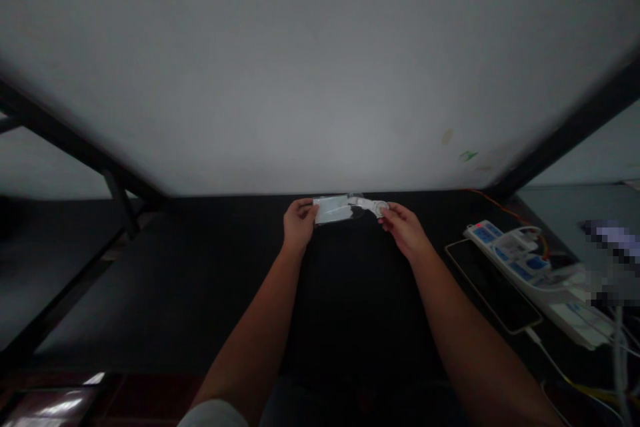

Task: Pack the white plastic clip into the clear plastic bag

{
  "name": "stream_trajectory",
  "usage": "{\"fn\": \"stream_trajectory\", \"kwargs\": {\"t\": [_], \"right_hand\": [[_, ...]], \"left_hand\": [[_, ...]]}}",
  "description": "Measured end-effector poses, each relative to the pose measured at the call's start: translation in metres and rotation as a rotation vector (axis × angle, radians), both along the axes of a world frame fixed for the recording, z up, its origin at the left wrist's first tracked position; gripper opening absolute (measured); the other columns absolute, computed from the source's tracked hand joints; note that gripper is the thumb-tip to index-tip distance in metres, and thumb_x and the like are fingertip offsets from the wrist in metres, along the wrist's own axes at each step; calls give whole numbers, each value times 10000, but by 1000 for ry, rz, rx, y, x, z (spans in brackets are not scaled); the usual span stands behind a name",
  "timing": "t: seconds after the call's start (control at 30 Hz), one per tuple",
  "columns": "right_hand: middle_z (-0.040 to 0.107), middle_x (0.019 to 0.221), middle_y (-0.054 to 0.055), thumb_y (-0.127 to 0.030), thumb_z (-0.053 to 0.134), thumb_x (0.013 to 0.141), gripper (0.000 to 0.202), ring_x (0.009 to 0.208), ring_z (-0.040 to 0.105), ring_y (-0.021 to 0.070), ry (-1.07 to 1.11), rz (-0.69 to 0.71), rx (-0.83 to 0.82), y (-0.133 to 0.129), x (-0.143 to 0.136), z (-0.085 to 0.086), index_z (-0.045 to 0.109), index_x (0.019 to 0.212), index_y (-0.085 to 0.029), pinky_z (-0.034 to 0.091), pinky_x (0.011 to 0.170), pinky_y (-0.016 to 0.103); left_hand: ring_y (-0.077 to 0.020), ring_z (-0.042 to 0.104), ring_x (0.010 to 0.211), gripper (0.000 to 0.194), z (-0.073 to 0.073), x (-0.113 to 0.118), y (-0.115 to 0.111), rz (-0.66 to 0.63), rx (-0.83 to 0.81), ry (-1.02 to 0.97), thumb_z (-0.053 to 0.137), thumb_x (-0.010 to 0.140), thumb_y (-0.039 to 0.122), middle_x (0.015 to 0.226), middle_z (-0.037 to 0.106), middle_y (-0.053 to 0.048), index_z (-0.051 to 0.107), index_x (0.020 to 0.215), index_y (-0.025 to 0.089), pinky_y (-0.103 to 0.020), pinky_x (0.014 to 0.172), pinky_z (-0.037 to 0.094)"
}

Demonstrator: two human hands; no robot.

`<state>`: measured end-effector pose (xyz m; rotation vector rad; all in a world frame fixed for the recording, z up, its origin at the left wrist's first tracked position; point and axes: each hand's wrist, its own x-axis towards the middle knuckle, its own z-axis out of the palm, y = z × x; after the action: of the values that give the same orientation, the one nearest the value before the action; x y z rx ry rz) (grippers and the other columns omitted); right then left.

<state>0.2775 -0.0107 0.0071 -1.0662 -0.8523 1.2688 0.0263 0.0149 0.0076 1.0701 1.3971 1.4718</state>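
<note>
two bare arms reach forward over a dark table [200,280] near a pale wall. the left hand [299,222] is closed around one end of a small white packet [333,209], and the right hand [406,230] pinches its other end, a clear plastic part with a round piece. to the right lie a black phone [493,287] and a white power strip [530,273].

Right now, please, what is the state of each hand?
Left hand: closed on the left end of the small white packet.
Right hand: fingers pinch the white round piece at the packet's right end.
</note>
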Motion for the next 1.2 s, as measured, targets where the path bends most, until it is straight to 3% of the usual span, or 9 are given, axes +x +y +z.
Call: {"fn": "stream_trajectory", "kwargs": {"t": [0.17, 0.27, 0.37, 0.53, 0.6, 0.73, 0.9, 1.1, 1.2], "right_hand": [[680, 744, -52, -438, 955, 525, 428, 554, 499, 70, 216, -169, 36, 1, 13, 8, 700, 815, -254, 405, 501, 208], [639, 669, -52, -461, 921, 573, 408, 529, 470, 83, 71, -151, 68, 2, 9, 4, 699, 837, -242, 371, 483, 231], [596, 584, -53, -509, 878, 617, 427, 522, 484, 112, -148, -99, 83, 2, -2, -3, 701, 884, -227, 374, 493, 260], [733, 724, 15, -598, 823, 669, 481, 597, 600, 152, -330, 28, 126, 0, -19, -7, 704, 940, -218, 481, 573, 291], [759, 777, 39, -601, 813, 685, 477, 659, 654, 183, -357, 63, 150, -1, -23, -7, 705, 948, -218, 519, 627, 315], [773, 878, 75, -566, 761, 765, 443, 706, 665, 203, -483, 27, 205, -2, -26, -8, 729, 1033, -214, 533, 675, 346], [734, 1223, 123, -518, 732, 806, 532, 739, 634, 174, -542, 1, 289, -2, -26, -12, 671, 1256, -240, 535, 675, 341], [770, 914, 71, -431, 735, 798, 361, 656, 619, 175, -584, 93, 268, -1, -24, -15, 757, 1100, -235, 515, 611, 325], [789, 989, 82, -405, 729, 802, 311, 736, 683, 205, -568, 93, 262, -1, -26, -15, 769, 1059, -235, 542, 645, 337]], "left_hand": [[-174, 694, 701, 244, -5, -5, 0, 48, -25, 208, 748, 773, 248, 782, 733, -43, 641, 981, 179, -269, 634, 518], [-228, 692, 810, 216, -5, -2, -2, 11, 12, 410, 785, 754, 256, 821, 736, -58, 666, 926, 205, -349, 767, 536], [-291, 649, 991, 207, 0, 5, -6, 10, 182, 567, 822, 737, 308, 938, 743, -104, 704, 878, 212, -415, 913, 506], [-206, 665, 846, 379, 6, 23, -15, -326, 211, 340, 747, 829, 383, 991, 759, -68, 723, 1173, 225, -305, 738, 507], [-186, 671, 811, 371, 5, 27, -16, -412, 195, 277, 742, 825, 384, 966, 759, -63, 731, 1152, 209, -280, 688, 497], [-157, 649, 687, 299, 1, 29, -13, -430, 162, 179, 765, 797, 388, 852, 751, -55, 734, 999, 171, -261, 614, 477], [-169, 699, 718, 350, -5, 24, -8, -423, 119, 7, 818, 747, 395, 848, 775, -64, 721, 981, 154, -268, 659, 535], [-197, 736, 774, 404, -10, 23, -6, -403, 72, -20, 834, 723, 450, 859, 785, -78, 713, 970, 153, -300, 719, 570], [-194, 735, 758, 411, -11, 23, -5, -419, 76, -7, 828, 731, 473, 832, 780, -71, 717, 966, 156, -304, 727, 570]]}}
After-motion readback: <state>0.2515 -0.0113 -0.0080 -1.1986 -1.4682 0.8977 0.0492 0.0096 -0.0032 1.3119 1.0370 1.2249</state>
